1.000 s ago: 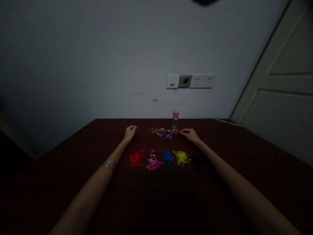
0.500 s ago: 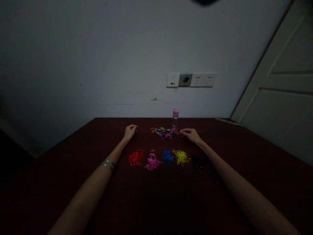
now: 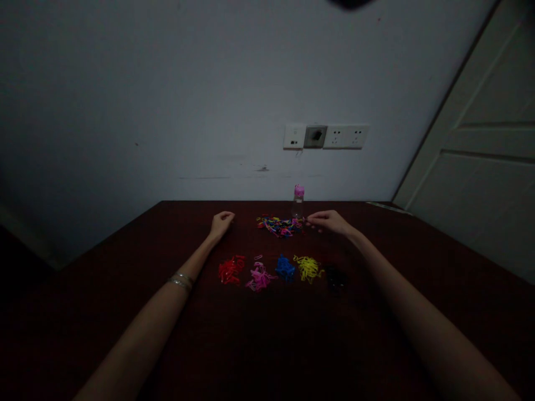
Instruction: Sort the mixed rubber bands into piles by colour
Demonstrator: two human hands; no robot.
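Note:
On the table to the left of a mixed heap of small coloured loops (image 3: 278,225), which look like rubber bands, rests my left hand (image 3: 221,223). Its fingers are curled in and nothing shows in them. At the heap's right edge is my right hand (image 3: 328,221), thumb and index finger pinched together. Whatever is between those fingertips is too small and dark to make out. Nearer to me lie piles sorted by colour: red (image 3: 231,270), pink (image 3: 259,277), blue (image 3: 285,268), yellow (image 3: 308,268) and black (image 3: 335,277).
A clear bottle with a pink cap (image 3: 298,200) stands just behind the heap, close to my right fingertips. The dark red-brown table (image 3: 267,340) meets a wall with sockets (image 3: 345,136). A pale door (image 3: 485,145) is at the right. The light is dim.
My right hand has risen slightly and its lower fingers are more spread, with thumb and index still pinched at the heap's edge. My left hand stays where it was.

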